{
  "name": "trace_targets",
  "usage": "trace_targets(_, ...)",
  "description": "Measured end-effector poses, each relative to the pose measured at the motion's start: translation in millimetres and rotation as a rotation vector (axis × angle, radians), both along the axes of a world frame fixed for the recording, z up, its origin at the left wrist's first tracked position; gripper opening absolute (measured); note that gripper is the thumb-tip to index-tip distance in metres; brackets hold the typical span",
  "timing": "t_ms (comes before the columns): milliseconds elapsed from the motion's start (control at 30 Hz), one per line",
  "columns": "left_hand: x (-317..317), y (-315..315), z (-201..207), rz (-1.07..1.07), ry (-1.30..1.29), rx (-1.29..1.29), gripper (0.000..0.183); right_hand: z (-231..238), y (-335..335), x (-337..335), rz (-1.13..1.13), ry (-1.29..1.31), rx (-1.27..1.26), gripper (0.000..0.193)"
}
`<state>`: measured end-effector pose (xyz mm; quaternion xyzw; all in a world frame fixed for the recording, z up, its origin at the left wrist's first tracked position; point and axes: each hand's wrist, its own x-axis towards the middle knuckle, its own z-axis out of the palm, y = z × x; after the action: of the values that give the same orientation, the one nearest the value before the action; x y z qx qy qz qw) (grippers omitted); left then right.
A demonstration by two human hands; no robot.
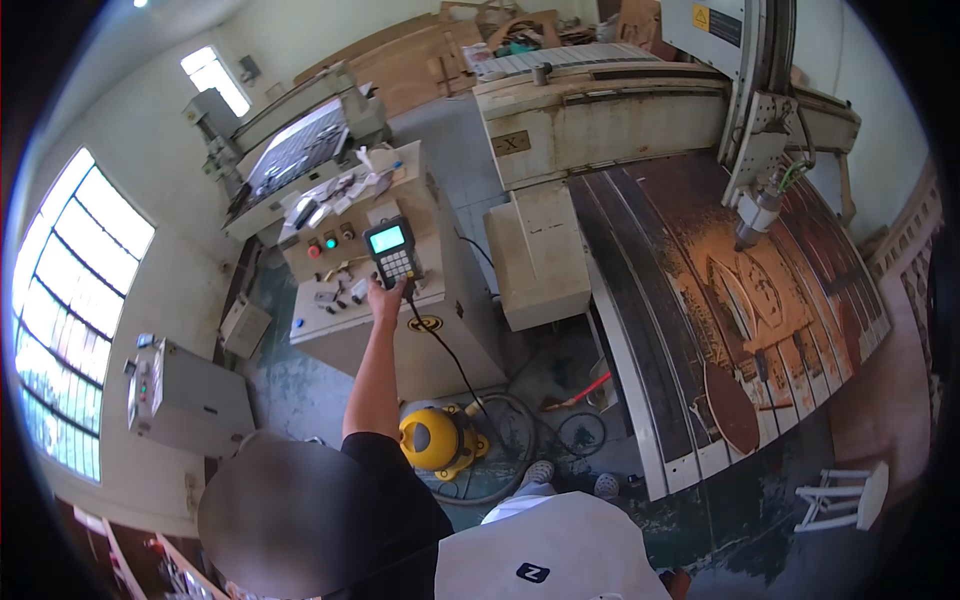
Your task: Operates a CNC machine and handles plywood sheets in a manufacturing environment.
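Note:
My left hand [385, 298] is closed around the lower end of a handheld controller [393, 248] with a lit screen and a keypad. The controller is tilted up above the top of a beige control cabinet [375, 345], and its black cable [447, 350] hangs down toward the floor. Only a sliver of my right hand [677, 582] shows at the lower edge beside my white apron [545, 545]; its fingers are hidden. To the right, a router spindle [760, 212] stands over a carved wooden board [765, 290] strewn with orange sawdust. A blurred round patch covers the lower left.
On the floor sit a yellow vacuum cleaner [437, 440] with a coiled hose and a red-handled brush [585, 390]. A white stool [845, 497] stands at the lower right, a grey cabinet [190, 400] at the left. A second machine [300, 150] is farther back.

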<state>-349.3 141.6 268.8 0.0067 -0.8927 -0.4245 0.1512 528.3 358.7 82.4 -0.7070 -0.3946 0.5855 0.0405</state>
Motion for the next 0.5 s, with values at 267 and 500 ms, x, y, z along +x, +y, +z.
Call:
trace_targets(267,-35,-30,-10,-0.593,-0.147,0.573,0.052,-57,-126,-4,-0.486,0.200,-0.225,0.023)
trace_targets(500,-29,-12,-6,-0.674,-0.179,0.588,0.050,-30,-127,-58,-0.411,0.004,-0.181,0.028)
